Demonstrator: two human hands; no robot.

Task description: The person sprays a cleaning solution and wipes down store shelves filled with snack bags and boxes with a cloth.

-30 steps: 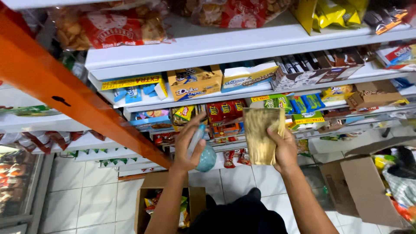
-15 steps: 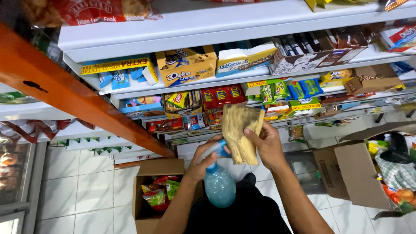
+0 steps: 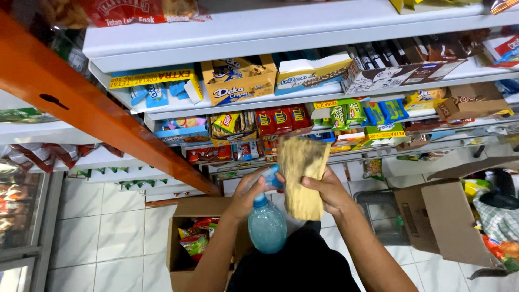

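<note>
Our left hand (image 3: pixel 246 197) grips the spray bottle (image 3: pixel 266 224) by its neck; our right hand (image 3: pixel 330 189) clutches a yellowish cloth (image 3: pixel 301 173), seemingly folded, just beside it.

White shelves (image 3: pixel 281 30) climb up in rows, one above the other, and they are packed with bright boxes and bags of snacks. A thick orange beam (image 3: pixel 92 111) slants across the left side in front of them, and a glass case (image 3: pixel 21 216) stands at the far left edge. The floor (image 3: pixel 116 230) is made of shiny white tiles, and open brown cardboard boxes sit on it, one (image 3: pixel 186 238) low in the middle and one (image 3: pixel 448 221) at the right.
</note>
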